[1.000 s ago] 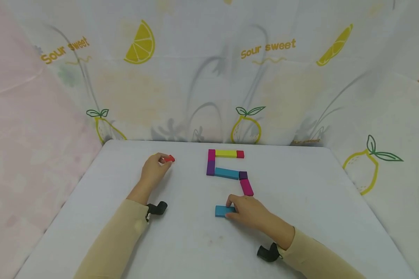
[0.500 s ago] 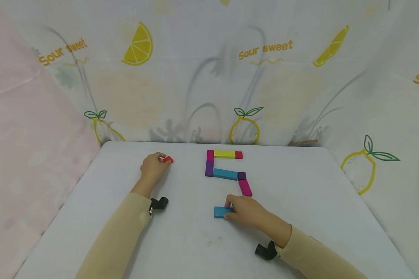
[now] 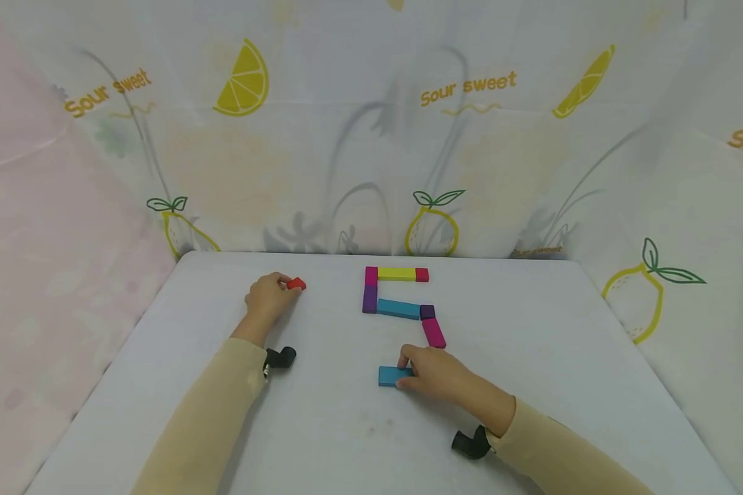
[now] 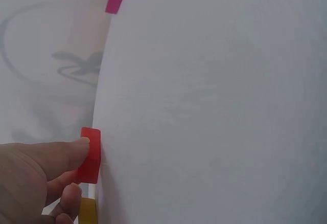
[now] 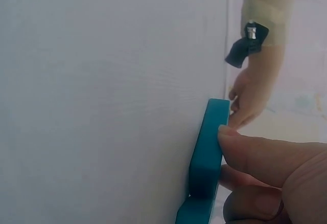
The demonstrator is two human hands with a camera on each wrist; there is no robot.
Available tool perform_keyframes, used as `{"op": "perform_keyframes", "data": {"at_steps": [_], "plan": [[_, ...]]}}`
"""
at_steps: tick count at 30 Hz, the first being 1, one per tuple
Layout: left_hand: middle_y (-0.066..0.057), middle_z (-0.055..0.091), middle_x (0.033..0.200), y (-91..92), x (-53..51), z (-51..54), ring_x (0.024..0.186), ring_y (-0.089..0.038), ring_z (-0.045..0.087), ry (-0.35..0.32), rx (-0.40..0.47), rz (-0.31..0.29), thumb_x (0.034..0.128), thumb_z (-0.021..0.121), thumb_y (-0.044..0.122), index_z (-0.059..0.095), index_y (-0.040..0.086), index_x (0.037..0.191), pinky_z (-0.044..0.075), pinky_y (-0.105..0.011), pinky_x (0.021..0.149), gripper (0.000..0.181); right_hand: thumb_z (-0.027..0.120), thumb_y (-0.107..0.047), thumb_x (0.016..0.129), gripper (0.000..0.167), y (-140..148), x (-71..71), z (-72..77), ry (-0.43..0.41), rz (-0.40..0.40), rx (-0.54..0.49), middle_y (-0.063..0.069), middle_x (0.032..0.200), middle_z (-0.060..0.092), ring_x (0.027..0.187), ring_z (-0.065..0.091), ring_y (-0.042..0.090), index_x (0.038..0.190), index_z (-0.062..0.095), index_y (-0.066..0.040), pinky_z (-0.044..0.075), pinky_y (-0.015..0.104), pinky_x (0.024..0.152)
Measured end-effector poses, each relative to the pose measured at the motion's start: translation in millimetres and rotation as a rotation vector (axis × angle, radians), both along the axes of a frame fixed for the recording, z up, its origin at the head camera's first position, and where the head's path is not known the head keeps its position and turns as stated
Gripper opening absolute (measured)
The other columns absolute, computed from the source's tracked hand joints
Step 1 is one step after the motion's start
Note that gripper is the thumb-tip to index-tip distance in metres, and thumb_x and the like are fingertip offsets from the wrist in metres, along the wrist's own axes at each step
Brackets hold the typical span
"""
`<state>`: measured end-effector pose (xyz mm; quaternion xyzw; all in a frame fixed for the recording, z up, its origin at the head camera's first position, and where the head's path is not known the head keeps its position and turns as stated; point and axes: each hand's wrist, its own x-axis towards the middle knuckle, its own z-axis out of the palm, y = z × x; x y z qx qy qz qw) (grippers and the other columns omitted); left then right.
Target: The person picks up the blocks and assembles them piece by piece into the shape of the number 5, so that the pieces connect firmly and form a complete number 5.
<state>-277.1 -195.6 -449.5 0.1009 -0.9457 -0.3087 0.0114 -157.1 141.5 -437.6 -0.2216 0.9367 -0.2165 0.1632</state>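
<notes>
My left hand [image 3: 265,302] pinches a small red block [image 3: 296,284] between thumb and fingers at the table's back left. In the left wrist view, part of a yellow block [image 4: 87,213] shows beside the curled fingers. My right hand [image 3: 439,375] pinches a blue block [image 3: 389,376] lying near the middle of the table; its right end is hidden by the hand. The right wrist view shows a second teal block [image 5: 196,211] end to end with it. Just beyond the right hand lies a magenta block [image 3: 434,333].
Behind the right hand, a line of coloured blocks bends like the top of a 5: red [image 3: 422,275], yellow [image 3: 396,274], magenta [image 3: 371,276], purple [image 3: 369,299], blue [image 3: 399,309] and dark purple [image 3: 427,312]. A printed cloth [image 3: 347,137] hangs behind the white table [image 3: 532,330].
The left wrist has shifted slightly forward, and the red block in its fingers has turned a little. The right hand stays on the blue block. The head view has drifted slightly.
</notes>
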Motion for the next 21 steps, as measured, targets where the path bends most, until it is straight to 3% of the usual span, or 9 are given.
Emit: {"op": "perform_keyframes", "data": {"at_steps": [14,21], "plan": [[-0.016,0.064,0.111,-3.8,-1.9,-2.8,0.105,-0.036,0.056,-0.018,0.012,-0.02,0.0934,0.07,0.032,0.066,0.002,0.121,0.038,-0.051,0.092,0.042,0.078,-0.028,0.089,0.024,-0.4,-1.6,2.8,-0.021,0.002,-0.003,-0.005,0.066,0.052,0.061,0.049,0.011,0.103,0.063,-0.015,0.04,0.025,0.056],[-0.015,0.065,0.111,-2.4,5.3,-1.4,0.104,-0.035,0.057,-0.016,0.017,-0.067,0.0917,0.071,0.032,0.067,0.001,0.117,0.04,-0.05,0.091,0.04,0.078,-0.027,0.089,0.024,-1.2,-0.7,3.2,-0.024,-0.001,-0.002,-0.003,0.067,0.052,0.062,0.049,0.012,0.102,0.062,-0.015,0.04,0.027,0.057]]}}
